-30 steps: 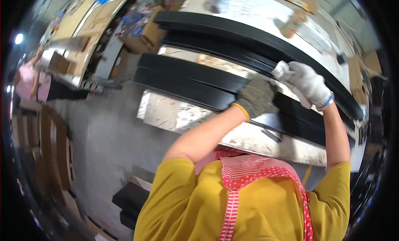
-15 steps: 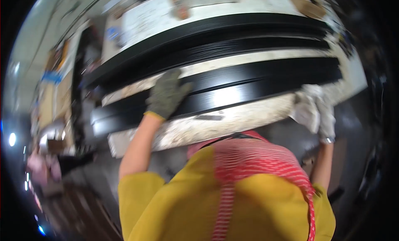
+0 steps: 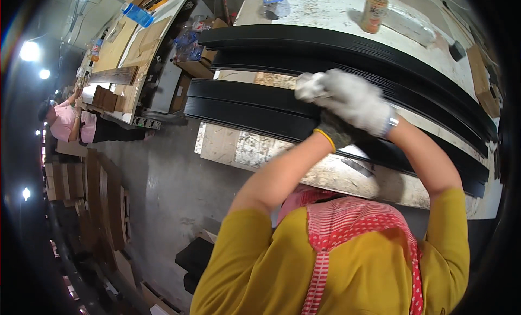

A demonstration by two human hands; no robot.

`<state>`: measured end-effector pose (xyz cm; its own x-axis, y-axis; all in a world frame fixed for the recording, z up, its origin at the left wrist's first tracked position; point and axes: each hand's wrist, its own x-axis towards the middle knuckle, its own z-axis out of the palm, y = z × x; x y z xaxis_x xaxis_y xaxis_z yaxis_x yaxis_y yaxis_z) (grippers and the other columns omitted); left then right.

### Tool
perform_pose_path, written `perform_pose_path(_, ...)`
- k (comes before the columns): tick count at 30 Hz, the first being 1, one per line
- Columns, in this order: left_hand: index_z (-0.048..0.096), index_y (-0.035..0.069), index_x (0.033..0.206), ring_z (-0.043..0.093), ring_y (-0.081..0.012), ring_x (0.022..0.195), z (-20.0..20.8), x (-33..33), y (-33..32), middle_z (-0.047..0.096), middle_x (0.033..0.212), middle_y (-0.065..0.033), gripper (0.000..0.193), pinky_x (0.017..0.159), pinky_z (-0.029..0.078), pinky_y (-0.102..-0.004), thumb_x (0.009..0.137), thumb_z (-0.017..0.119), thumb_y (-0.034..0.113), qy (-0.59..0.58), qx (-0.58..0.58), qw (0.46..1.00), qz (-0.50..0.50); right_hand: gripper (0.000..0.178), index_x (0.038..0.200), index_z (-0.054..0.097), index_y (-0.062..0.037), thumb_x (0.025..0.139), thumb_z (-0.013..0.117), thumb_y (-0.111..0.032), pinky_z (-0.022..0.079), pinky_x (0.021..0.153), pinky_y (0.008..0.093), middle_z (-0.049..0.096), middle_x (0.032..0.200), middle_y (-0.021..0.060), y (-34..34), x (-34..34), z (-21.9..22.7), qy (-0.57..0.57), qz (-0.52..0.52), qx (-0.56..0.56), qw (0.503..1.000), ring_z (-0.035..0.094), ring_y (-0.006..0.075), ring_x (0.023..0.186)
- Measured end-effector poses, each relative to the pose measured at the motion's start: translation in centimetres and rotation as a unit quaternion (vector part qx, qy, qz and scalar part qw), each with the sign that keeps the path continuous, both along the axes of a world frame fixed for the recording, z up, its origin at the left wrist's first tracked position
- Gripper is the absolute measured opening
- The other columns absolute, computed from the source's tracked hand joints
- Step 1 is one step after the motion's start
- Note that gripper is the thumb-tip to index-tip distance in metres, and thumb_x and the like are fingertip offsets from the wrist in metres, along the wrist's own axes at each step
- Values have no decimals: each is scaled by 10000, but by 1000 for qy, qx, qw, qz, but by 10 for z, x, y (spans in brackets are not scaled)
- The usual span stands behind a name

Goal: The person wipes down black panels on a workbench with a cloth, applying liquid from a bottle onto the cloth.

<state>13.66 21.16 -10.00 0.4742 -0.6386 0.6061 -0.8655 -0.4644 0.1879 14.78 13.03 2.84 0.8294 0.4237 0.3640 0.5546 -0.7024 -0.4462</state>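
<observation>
Long black grooved panels lie across a white, stained worktable (image 3: 260, 146). In front is a near panel (image 3: 239, 100), and beyond it a far panel (image 3: 304, 37) with another dark strip beside it. My right hand (image 3: 353, 98), in a white glove, is closed on a white cloth (image 3: 309, 88) above the near panel. My left hand (image 3: 339, 131), in a dark grey glove with a yellow cuff, is at the near panel just under the right one. The right hand and cloth hide most of its fingers. A small flat metal piece (image 3: 358, 167) lies by the table's front edge.
A drink bottle (image 3: 374, 11) and a clear plastic container (image 3: 407, 26) are on the table's far side. A cardboard piece (image 3: 482, 81) lies at the right. Another table (image 3: 146, 51) stands left, with a person in pink (image 3: 76, 122) beside it. Dark boards (image 3: 111, 201) stand lower left.
My view has turned left. The right hand with the cloth has moved from the panel's right end to over the left hand. The left hand, earlier spread on the near panel, is now mostly covered.
</observation>
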Motion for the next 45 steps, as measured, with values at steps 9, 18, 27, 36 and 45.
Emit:
perform_pose_path(9, 524, 82, 1362, 469, -241, 1298, 47, 0, 4, 492, 1428, -127, 477, 1128, 298, -401, 959, 534, 338, 433, 28, 892, -124, 147, 901, 661, -106, 778, 585, -87, 521, 723, 455, 660, 836, 176, 251, 126, -18, 166, 140, -109, 970, 676, 336, 848)
perform_pose_path(18, 484, 52, 1362, 441, -334, 1308, 23, -9, 20, 485, 1401, -172, 669, 1102, 315, -456, 881, 583, 507, 283, -84, 950, -104, 290, 875, 696, -82, 897, 546, -329, 530, 734, 446, 690, 839, 180, 120, 76, 0, 237, 166, -230, 929, 681, 349, 806)
perform_pose_path(27, 586, 27, 1186, 587, -349, 1071, 91, 32, 6, 609, 1133, -205, 660, 877, 489, -449, 767, 711, 522, 208, 278, 929, -127, 533, 1305, 523, 38, 902, 654, -285, 515, 824, 283, 664, 1078, 119, -169, -135, 67, 262, -442, 225, 827, 632, 155, 903)
perform_pose_path(36, 589, 56, 1133, 582, -337, 974, 115, 11, -6, 615, 1040, -146, 453, 836, 478, -444, 802, 734, 329, 96, 309, 938, -124, 338, 1168, 556, 32, 926, 651, -185, 531, 760, 245, 651, 1007, 66, -209, -339, -18, 69, -547, 566, 613, 637, 120, 869)
perform_pose_path(45, 490, 40, 1356, 464, -392, 1247, 83, -29, 14, 489, 1363, -210, 694, 1041, 365, -502, 810, 701, 412, 95, 253, 954, -129, 345, 1139, 573, 29, 909, 635, -221, 518, 619, 263, 647, 913, 80, -201, -338, -4, 8, -619, 493, 611, 620, 140, 728)
